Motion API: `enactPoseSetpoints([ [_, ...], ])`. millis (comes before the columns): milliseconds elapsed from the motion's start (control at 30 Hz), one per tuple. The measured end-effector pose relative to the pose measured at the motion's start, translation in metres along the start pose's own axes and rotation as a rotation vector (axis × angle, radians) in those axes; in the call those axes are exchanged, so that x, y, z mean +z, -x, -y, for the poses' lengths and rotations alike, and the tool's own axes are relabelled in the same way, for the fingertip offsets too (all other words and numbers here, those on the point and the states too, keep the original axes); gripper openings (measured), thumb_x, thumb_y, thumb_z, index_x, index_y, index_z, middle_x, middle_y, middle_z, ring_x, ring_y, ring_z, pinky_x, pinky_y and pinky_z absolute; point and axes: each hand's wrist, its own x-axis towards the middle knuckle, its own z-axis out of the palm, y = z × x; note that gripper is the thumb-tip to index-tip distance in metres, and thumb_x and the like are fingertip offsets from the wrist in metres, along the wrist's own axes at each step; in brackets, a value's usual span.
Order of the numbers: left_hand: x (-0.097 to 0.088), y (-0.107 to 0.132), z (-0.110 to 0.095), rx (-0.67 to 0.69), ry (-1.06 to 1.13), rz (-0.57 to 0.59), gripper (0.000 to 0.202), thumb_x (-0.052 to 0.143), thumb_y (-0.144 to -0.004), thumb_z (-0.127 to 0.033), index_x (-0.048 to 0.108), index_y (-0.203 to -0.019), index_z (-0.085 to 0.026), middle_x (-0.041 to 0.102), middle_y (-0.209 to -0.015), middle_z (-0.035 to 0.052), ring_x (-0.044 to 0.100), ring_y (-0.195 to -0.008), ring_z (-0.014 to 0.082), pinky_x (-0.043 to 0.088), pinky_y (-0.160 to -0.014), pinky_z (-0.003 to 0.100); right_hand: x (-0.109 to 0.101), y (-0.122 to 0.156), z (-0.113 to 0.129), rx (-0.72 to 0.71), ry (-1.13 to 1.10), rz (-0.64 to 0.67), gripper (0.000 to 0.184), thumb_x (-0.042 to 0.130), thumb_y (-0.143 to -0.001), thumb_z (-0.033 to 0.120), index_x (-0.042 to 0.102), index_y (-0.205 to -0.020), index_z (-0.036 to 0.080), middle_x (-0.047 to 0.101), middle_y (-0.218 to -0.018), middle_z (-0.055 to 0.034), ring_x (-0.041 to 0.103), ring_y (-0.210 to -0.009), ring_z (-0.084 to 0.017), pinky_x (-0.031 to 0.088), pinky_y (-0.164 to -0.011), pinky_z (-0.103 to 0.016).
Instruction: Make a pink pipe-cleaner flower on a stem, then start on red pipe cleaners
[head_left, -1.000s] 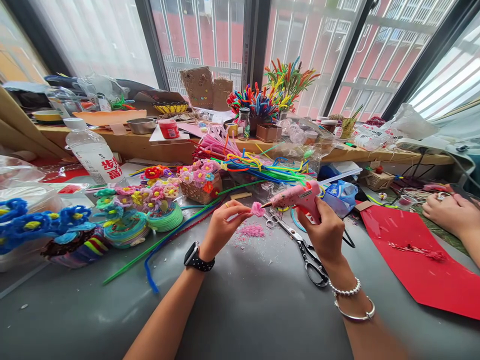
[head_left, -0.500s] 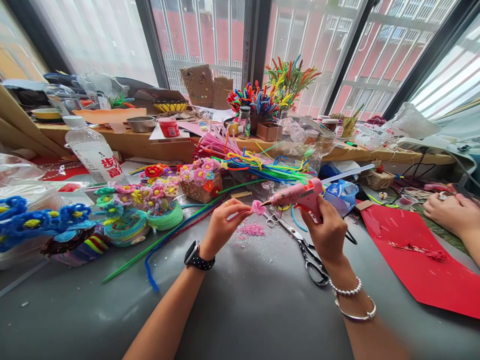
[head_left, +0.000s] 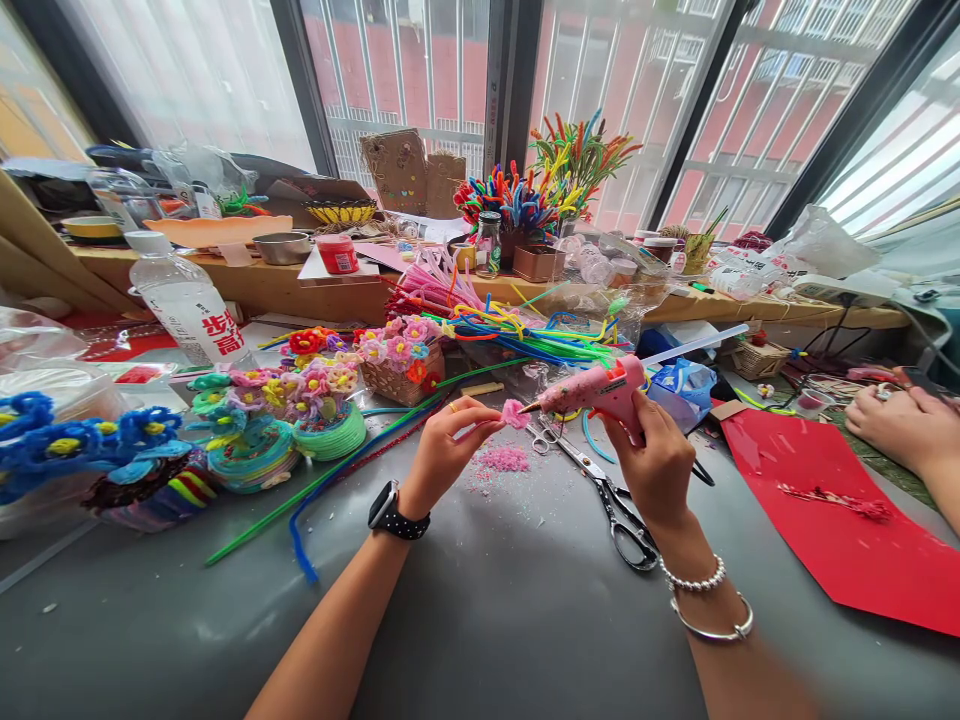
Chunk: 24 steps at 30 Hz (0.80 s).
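My left hand (head_left: 448,447) pinches a small pink fuzzy flower (head_left: 514,413) above the grey table. My right hand (head_left: 654,462) grips a pink glue gun (head_left: 596,391) by its handle. The gun's nozzle touches the flower from the right. A clear glue stick (head_left: 694,346) sticks out of the gun's back. Pink fluff trimmings (head_left: 503,460) lie on the table just below the flower. Black-handled scissors (head_left: 611,506) lie open under my right hand. A black watch sits on my left wrist, two bracelets on my right.
Finished pipe-cleaner flowers in baskets (head_left: 300,405) and blue ones (head_left: 75,440) crowd the left. Loose pipe cleaners (head_left: 525,335) pile behind. A water bottle (head_left: 187,305) stands at the left. Red paper (head_left: 840,510) lies right, near another person's hands (head_left: 904,425).
The glue gun and flower have risen slightly; the view shifted a little. Both hands keep their hold.
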Motion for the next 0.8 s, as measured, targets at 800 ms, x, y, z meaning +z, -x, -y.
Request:
enactPoseSetpoints([
  [800,0.0000,0.0009,0.0016,0.017,0.021,0.008,0.010,0.057,-0.072,-0.022,0.063,-0.076,-0.016,0.058,-0.071,0.0025,0.053,-0.066,0.0098,0.043,-0.062,0.021,0.0010,-0.0026,0.0023,-0.061,0.066,-0.090,0.040,0.052,-0.074,0.042,0.053,-0.096,0.009,0.061,-0.072,-0.0097,0.058,-0.066,-0.021,0.047,-0.061,-0.032],
])
